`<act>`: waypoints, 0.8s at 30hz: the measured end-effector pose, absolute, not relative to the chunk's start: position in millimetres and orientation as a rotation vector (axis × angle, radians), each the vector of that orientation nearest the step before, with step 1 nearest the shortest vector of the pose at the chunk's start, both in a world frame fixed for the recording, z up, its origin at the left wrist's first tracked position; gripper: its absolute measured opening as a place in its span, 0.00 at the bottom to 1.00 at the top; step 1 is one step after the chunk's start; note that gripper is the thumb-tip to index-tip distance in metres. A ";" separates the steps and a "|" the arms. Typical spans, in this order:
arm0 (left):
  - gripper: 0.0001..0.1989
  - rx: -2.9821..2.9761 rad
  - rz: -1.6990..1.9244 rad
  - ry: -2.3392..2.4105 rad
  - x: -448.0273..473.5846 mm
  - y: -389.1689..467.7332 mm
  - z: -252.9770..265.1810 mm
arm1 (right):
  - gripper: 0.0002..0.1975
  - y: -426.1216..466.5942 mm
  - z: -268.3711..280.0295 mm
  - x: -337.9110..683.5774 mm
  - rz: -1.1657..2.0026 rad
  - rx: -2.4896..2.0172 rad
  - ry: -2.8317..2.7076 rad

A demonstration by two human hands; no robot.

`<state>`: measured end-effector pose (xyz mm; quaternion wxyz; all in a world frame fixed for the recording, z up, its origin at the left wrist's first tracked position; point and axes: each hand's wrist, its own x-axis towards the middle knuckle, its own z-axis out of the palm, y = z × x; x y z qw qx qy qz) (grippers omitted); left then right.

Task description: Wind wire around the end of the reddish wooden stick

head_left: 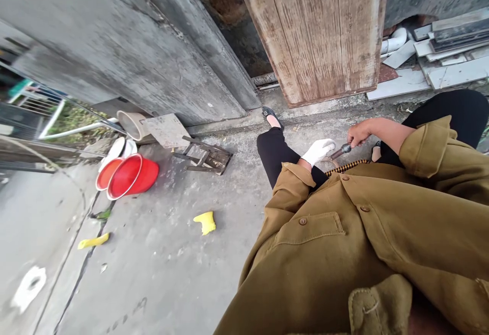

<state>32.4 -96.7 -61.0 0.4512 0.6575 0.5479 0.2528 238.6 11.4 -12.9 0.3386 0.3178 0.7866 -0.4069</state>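
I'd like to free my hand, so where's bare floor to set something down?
Bare concrete lies between the yellow scrap and yellow strip, and between that scrap and the wooden stool. Crowded: by the wall, around the red buckets and leaning board.

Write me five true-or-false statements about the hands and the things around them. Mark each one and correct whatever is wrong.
1. The left hand wears a white glove. True.

2. The right hand is gloved as well. False: it is bare.

3. The right hand grips a dark rod-like object. True.

4. The big bucket nearest the wooden frame is blue. False: that bucket is red.

5. The two yellow pieces lie touching each other on the ground. False: they lie well apart, one nearer the person and the other farther off to the left.
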 end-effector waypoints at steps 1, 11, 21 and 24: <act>0.16 1.608 0.599 1.345 32.7 -96.3 -60.0 | 0.10 10.7 -11.7 240.1 -1.146 0.752 1.981; 0.20 1.437 0.570 1.341 27.2 -99.0 -45.7 | 0.19 22.4 29.8 263.5 -2.098 1.145 2.244; 0.29 1.572 0.436 1.260 30.4 -102.4 -43.9 | 0.09 28.7 0.4 246.5 -0.620 1.337 2.339; 0.26 1.667 0.449 1.298 29.6 -99.7 -53.6 | 0.08 15.2 -3.4 241.2 -0.661 1.070 2.199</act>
